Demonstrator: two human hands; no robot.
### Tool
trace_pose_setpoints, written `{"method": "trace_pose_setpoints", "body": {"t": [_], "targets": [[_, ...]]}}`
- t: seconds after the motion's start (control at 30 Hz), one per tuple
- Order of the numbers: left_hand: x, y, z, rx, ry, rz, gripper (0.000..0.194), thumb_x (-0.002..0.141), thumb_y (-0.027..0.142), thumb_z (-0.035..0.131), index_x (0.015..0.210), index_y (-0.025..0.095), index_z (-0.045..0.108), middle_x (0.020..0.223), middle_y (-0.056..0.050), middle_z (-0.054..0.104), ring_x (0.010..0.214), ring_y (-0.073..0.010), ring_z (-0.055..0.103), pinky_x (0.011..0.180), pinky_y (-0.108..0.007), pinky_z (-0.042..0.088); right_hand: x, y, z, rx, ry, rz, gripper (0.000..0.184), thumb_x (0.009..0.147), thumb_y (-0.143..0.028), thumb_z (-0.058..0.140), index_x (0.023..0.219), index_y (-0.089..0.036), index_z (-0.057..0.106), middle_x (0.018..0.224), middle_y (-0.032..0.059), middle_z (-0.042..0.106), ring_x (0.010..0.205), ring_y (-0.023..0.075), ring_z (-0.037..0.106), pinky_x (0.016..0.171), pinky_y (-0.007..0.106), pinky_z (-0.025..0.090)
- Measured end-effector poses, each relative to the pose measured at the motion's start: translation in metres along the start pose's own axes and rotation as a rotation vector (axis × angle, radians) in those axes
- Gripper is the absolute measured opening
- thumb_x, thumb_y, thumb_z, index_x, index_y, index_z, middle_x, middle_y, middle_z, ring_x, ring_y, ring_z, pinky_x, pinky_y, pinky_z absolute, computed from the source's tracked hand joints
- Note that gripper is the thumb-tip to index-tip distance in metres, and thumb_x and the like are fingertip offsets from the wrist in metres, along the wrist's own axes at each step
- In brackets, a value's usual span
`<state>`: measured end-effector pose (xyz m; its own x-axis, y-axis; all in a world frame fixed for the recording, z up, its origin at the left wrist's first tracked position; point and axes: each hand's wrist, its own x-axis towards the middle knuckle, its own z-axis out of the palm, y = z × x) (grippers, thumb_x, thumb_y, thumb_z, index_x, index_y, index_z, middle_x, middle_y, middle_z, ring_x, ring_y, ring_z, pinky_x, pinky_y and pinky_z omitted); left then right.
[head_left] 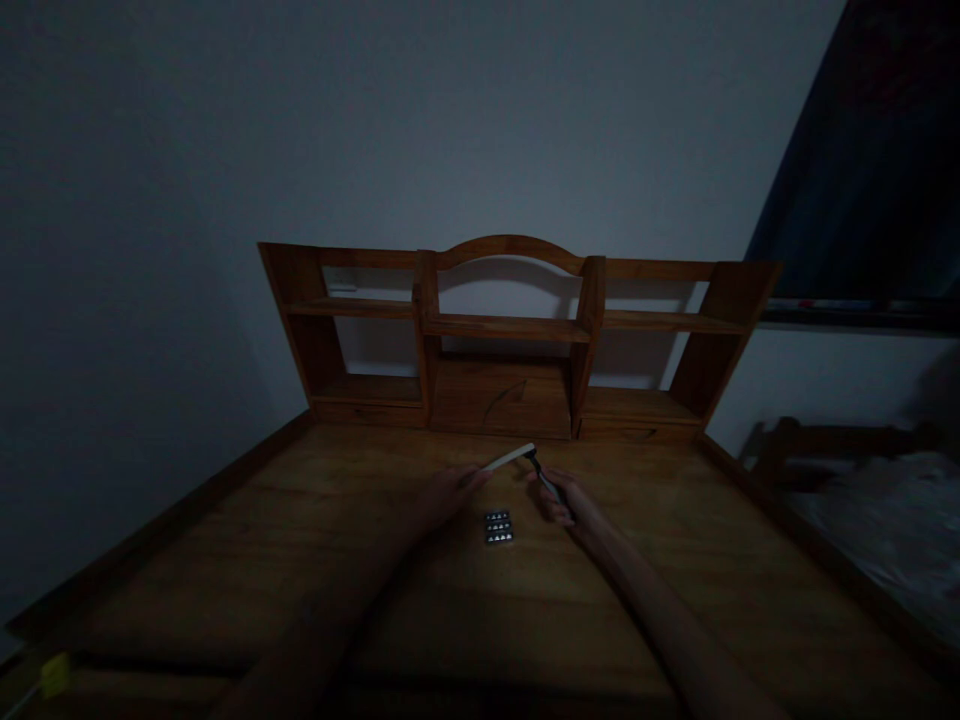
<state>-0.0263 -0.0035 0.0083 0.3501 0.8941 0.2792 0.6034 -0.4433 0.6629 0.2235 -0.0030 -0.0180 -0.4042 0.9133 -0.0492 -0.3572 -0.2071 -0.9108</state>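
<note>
pinching the near end of a pale strip (508, 458), the fingers of my left hand (454, 490) leave its far end bare, i judge so that nothing covers the part facing the other hand. the fingers of my right hand (568, 500) are curled round the handle of what looks like a razor (550, 487), below its dark tip; gripping that low seems to leave the tip uncovered and easy to angle. strip and tip come together above the tabletop (285, 540), though in this dim light i can't tell from here if they touch. the block (498, 528), three dark rows with silvery bits, lies on the tabletop between my arms and nearer to me; placed there, i'd say, it is within reach of both hands. the shelf (510, 328) stands at the back, well clear of them.
</note>
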Motion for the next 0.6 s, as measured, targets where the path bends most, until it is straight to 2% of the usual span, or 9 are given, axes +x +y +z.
{"method": "trace_pose_setpoints", "body": {"t": [0.23, 0.43, 0.6], "targets": [[0.0005, -0.0025, 0.0022, 0.013, 0.006, -0.004, 0.051, 0.09, 0.059, 0.033, 0.088, 0.02, 0.066, 0.079, -0.001, 0.067, 0.07, -0.0169, 0.06, 0.066, -0.027, 0.044, -0.0003, -0.001, 0.001, 0.003, 0.025, -0.013, 0.03, 0.083, -0.04, 0.058, 0.094, -0.013, 0.06, 0.05, -0.0098, 0.033, 0.033, 0.0026, 0.017, 0.029, 0.016, 0.008], [-0.0003, -0.0015, 0.0014, -0.03, -0.004, -0.011, 0.051, 0.089, 0.058, 0.034, 0.105, 0.022, 0.066, 0.095, -0.003, 0.07, 0.084, -0.0194, 0.062, 0.079, -0.029, 0.046, 0.0047, 0.0052, -0.0013, -0.13, 0.09, -0.019, 0.038, 0.079, -0.05, 0.059, 0.092, -0.014, 0.06, 0.049, -0.0097, 0.036, 0.031, 0.0028, 0.021, 0.028, 0.016, 0.011], [-0.0004, 0.0012, 0.0, -0.032, -0.008, 0.013, 0.049, 0.09, 0.057, 0.034, 0.1, 0.022, 0.067, 0.092, -0.001, 0.07, 0.08, -0.0185, 0.062, 0.074, -0.027, 0.045, 0.0009, 0.0004, 0.0023, -0.111, 0.099, -0.018, 0.036, 0.079, -0.047, 0.06, 0.092, -0.013, 0.061, 0.051, -0.0093, 0.037, 0.032, 0.0022, 0.02, 0.029, 0.016, 0.009]]}}
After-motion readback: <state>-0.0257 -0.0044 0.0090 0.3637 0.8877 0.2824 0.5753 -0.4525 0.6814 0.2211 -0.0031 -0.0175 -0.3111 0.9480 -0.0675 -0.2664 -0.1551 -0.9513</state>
